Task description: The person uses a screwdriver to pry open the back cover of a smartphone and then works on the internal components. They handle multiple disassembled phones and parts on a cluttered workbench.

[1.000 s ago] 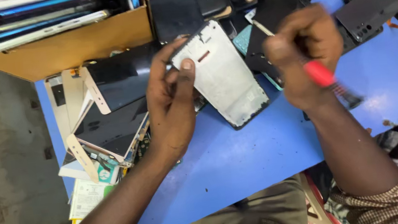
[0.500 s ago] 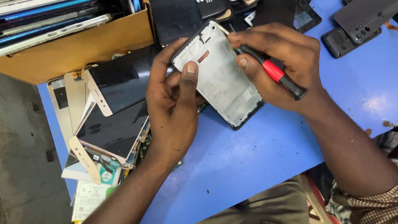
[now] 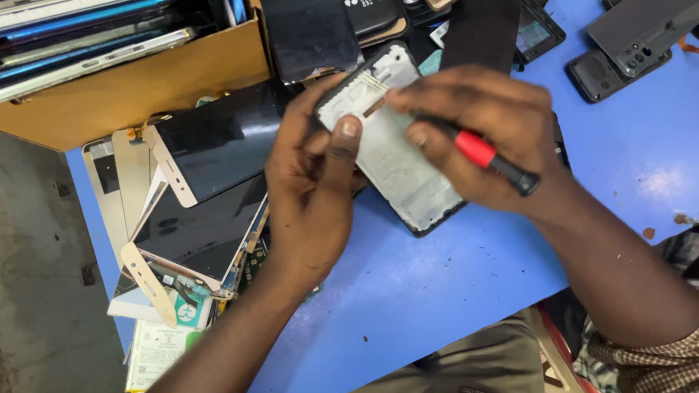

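Note:
My left hand grips an opened phone frame with a silvery inside and black rim, thumb pressed on its inner face, tilted over the blue table. In my right hand is a screwdriver with a red and black handle. Its tip rests near the top corner of the frame, under my fingers. Both hands meet over the frame at the middle of the view.
A pile of gold-edged phone screens lies left of my left hand. A cardboard box of flat devices stands at the back left. Several black phones and back covers lie at the back right. A grey metal surface lies left.
My right hand, earlier raised to the right of the frame with the screwdriver, has come left onto the frame. The left hand has kept its hold.

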